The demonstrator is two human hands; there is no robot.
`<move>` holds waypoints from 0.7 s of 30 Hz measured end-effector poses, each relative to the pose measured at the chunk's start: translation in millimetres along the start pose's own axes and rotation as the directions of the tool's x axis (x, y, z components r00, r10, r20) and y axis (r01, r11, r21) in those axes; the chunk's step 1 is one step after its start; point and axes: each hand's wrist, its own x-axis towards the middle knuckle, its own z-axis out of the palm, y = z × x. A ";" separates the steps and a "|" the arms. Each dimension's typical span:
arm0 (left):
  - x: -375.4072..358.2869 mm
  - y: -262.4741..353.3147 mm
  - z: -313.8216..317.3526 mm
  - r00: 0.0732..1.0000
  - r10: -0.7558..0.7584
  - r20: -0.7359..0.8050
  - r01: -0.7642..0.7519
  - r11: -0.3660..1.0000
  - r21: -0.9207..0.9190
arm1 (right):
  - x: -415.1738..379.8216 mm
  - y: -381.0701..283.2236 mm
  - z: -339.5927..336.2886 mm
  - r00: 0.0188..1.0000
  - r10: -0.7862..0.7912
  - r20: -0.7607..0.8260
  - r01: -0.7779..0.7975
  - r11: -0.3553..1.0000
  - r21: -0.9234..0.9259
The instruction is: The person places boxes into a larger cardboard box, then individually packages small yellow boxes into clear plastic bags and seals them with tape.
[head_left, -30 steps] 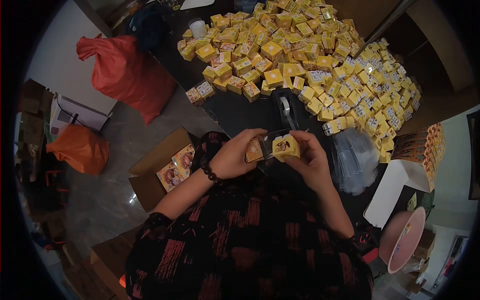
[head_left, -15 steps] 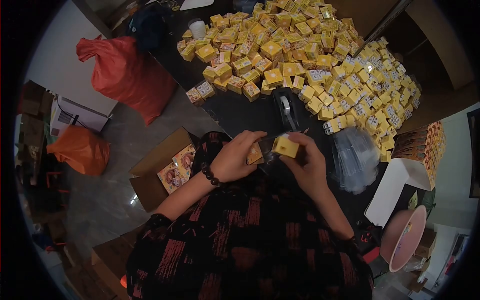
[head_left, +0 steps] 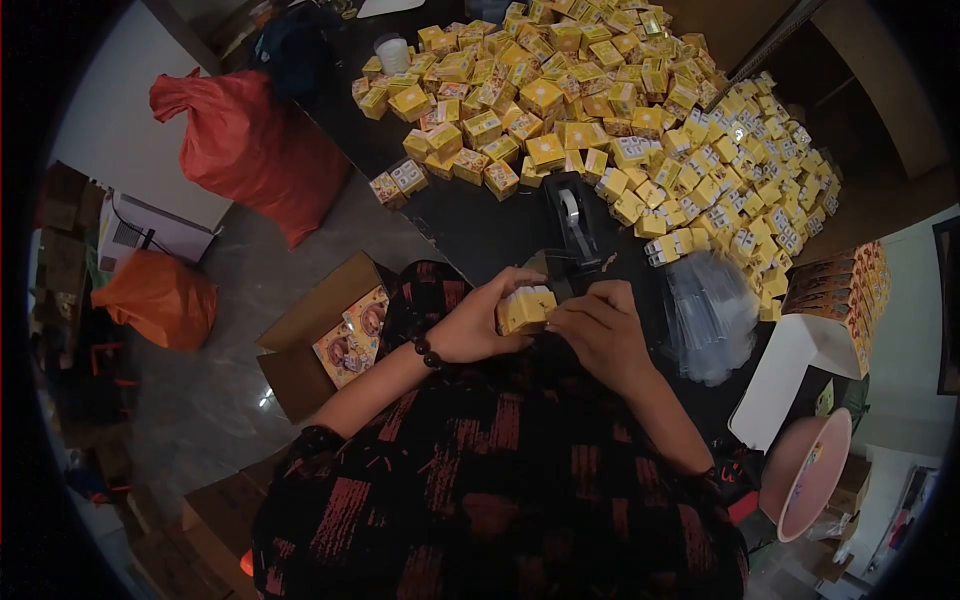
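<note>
Near my lap, a small yellow box (head_left: 526,311) with a pale top edge sits in my left hand (head_left: 474,322), fingers and thumb wrapped round its left side. My right hand (head_left: 603,331) is closed, its fingertips pinched against the right edge of the same box; the thumb is mostly hidden. Just beyond the hands, a black tape dispenser (head_left: 572,215) with a roll of clear tape stands on the black table (head_left: 480,232). To the right of my right hand lies a stack of clear plastic bags (head_left: 711,318).
A large heap of small yellow boxes (head_left: 545,98) covers the table's far side. At left are an open cardboard box (head_left: 285,345) with printed packs, a red sack (head_left: 250,150) and an orange bag (head_left: 160,300). A white display carton (head_left: 785,375) and pink basin (head_left: 806,480) stand right.
The yellow box that was in my right hand has moved left and down into my left hand's grip. The right hand has turned, its fingertips now at the box's edge.
</note>
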 end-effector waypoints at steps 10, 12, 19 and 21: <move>-5.1 -6.1 5.4 0.995 -0.052 0.088 0.089 0.864 -0.496 | 0.2 -0.7 5.9 0.998 0.049 -0.041 -0.041 0.984 0.176; -4.9 -9.3 6.7 0.994 -0.080 0.078 0.111 0.724 -0.680 | -9.0 -4.2 19.2 0.853 0.522 0.011 -0.361 0.575 0.734; -5.9 -38.1 9.7 0.957 -0.147 0.250 0.287 0.602 -0.745 | -14.7 4.2 24.2 0.968 0.223 0.111 -0.248 0.803 0.542; -8.4 -39.6 12.3 0.944 -0.182 0.276 0.330 0.495 -0.804 | -14.7 5.2 29.4 0.967 0.227 0.119 -0.248 0.710 0.659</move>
